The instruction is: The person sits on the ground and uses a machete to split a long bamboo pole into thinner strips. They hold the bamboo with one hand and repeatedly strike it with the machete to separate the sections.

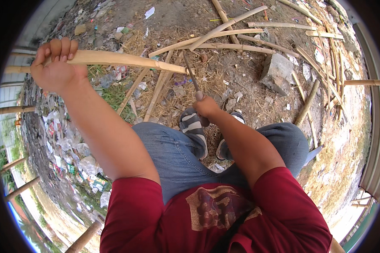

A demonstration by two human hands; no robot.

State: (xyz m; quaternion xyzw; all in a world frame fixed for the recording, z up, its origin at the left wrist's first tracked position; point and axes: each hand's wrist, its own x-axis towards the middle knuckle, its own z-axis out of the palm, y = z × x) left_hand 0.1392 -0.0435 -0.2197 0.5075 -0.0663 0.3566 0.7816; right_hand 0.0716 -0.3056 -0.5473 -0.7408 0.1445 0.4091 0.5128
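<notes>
My left hand (pixel 60 67), raised at the far left, has its fingers wrapped round one end of a split bamboo strip (pixel 122 58). The pale strip runs across to the right and tapers to an end near the middle. In my right hand (pixel 206 106), held low over my sandals, is the handle of a long, narrow-bladed knife (pixel 190 71). Its dark blade points away from me and passes beside the strip's right end; whether the two touch I cannot tell.
Several bamboo strips (pixel 228 31) lie crossed on the ground ahead. A grey concrete block (pixel 278 72) sits to the right, near a round bamboo pole (pixel 308 102). Plastic litter (pixel 88 164) covers the ground at left. By my right knee a flat blade-like piece (pixel 313 154) sticks out.
</notes>
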